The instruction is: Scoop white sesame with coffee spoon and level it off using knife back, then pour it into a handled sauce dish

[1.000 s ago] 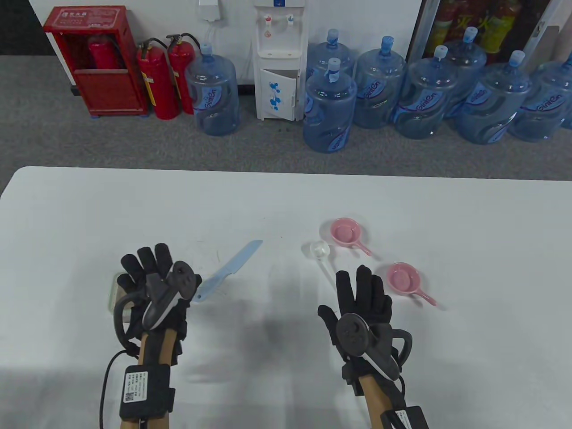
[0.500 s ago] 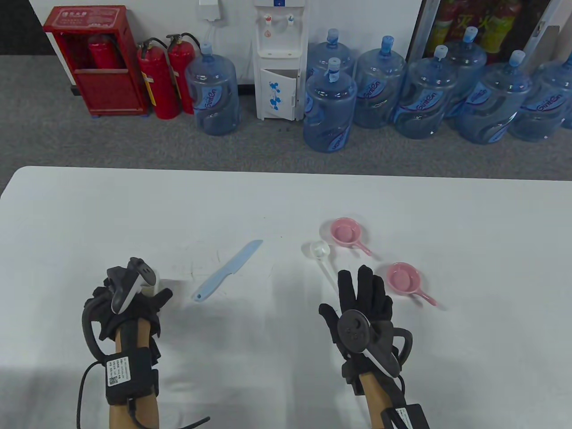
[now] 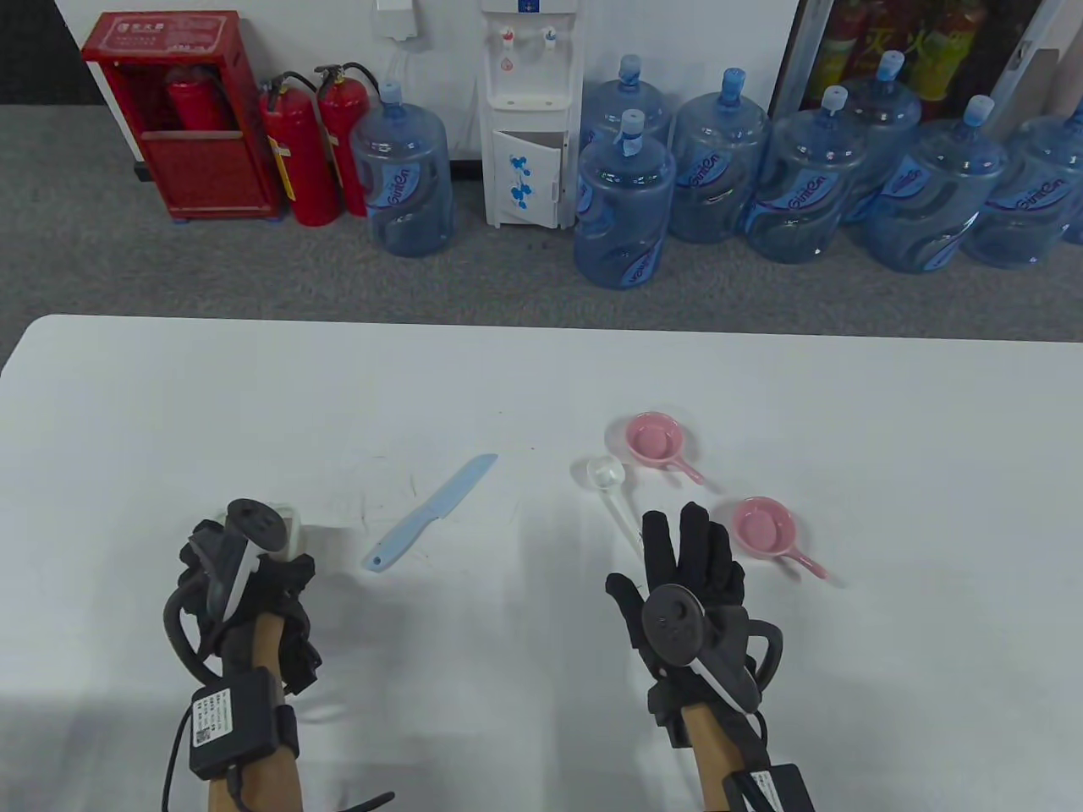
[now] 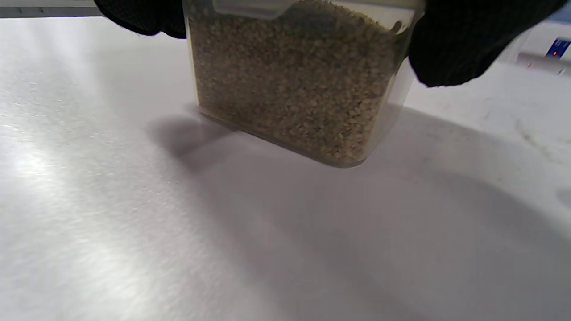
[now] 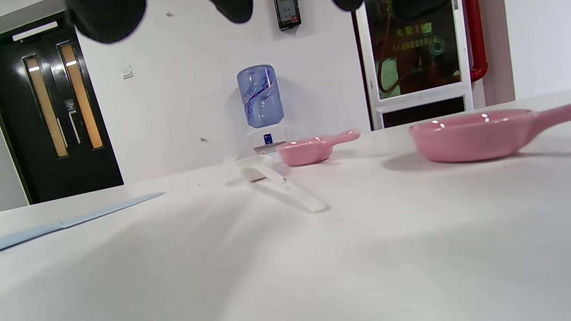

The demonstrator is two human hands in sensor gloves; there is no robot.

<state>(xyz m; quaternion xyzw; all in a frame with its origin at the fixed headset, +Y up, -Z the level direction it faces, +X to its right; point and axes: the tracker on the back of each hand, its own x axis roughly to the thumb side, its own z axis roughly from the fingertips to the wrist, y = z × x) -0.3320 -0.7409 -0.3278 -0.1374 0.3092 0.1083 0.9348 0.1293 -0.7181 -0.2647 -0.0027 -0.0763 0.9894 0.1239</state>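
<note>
My left hand grips a clear container of sesame from both sides, with gloved fingers on its walls. In the left wrist view the container sits tilted, one bottom edge off the table. Only a pale corner of the container shows in the table view. The light blue knife lies to its right. The white coffee spoon lies by two pink handled sauce dishes. My right hand hovers open, fingers straight, over the spoon's handle end, holding nothing.
The white table's far edge faces grey carpet with water bottles and fire extinguishers. In the right wrist view the spoon, the near dish, the far dish and the knife lie ahead.
My left hand turned from lying flat over the container to gripping its sides and shifted left, uncovering the knife's handle. The right hand has barely moved.
</note>
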